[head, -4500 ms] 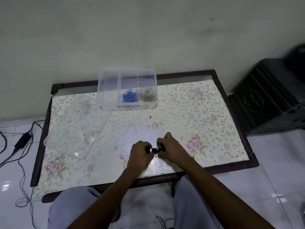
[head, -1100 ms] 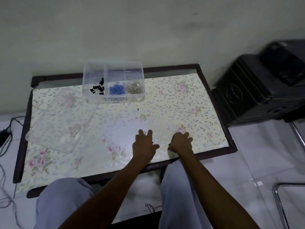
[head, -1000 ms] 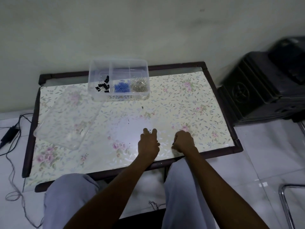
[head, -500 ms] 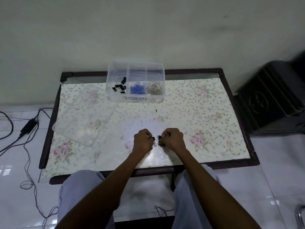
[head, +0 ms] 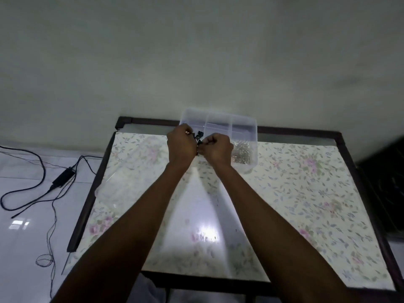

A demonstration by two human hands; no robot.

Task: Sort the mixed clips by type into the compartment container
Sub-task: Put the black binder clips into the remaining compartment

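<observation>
The clear compartment container (head: 242,124) stands at the far edge of the table. Black binder clips (head: 199,134) show in its left compartment, between my hands. Silver paper clips (head: 241,152) fill the right compartment. The middle compartment is hidden behind my right hand. Both arms reach far forward. My left hand (head: 181,145) and my right hand (head: 217,149) are curled over the container's front, knuckles nearly touching. Small clips seem pinched between the fingertips, but blur hides them.
The clear lid (head: 122,182) lies on the floral table top (head: 295,193) at the left. A black adapter with cables (head: 63,179) lies on the white floor to the left. A dark object (head: 384,193) stands at the right.
Both hands lifted from the near middle of the table and moved forward together to the container. The camera tilted up and closer.
</observation>
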